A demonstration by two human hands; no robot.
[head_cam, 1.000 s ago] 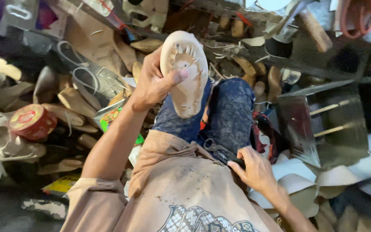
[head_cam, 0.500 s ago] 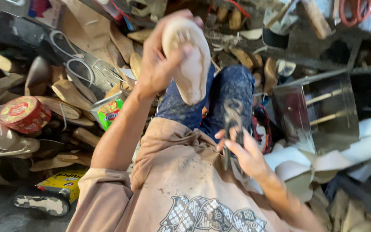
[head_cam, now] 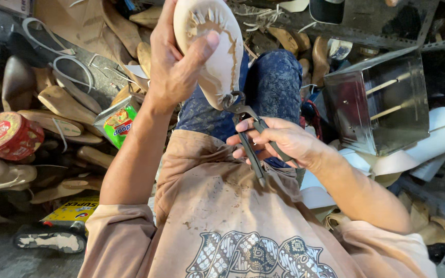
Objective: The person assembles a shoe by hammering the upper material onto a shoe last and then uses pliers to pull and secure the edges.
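My left hand (head_cam: 177,67) grips a pale shoe last covered in cream leather (head_cam: 217,49), sole side up, raised above my lap. The thumb presses across the sole. My right hand (head_cam: 284,141) is closed round the handles of dark metal lasting pincers (head_cam: 248,134). The pincer jaws touch the lower edge of the shoe near the heel end. My knees in blue patterned trousers (head_cam: 274,87) are below the shoe.
Wooden shoe lasts and soles (head_cam: 63,103) lie heaped at left with a round red tin (head_cam: 6,135) and a green packet (head_cam: 119,123). A shiny metal box (head_cam: 382,103) stands at right beside white sheet material (head_cam: 439,134). A yellow box (head_cam: 73,211) lies at lower left.
The right hand picked the pincers up from my lap and brought their jaws up to the shoe. The left hand drew the shoe closer and higher.
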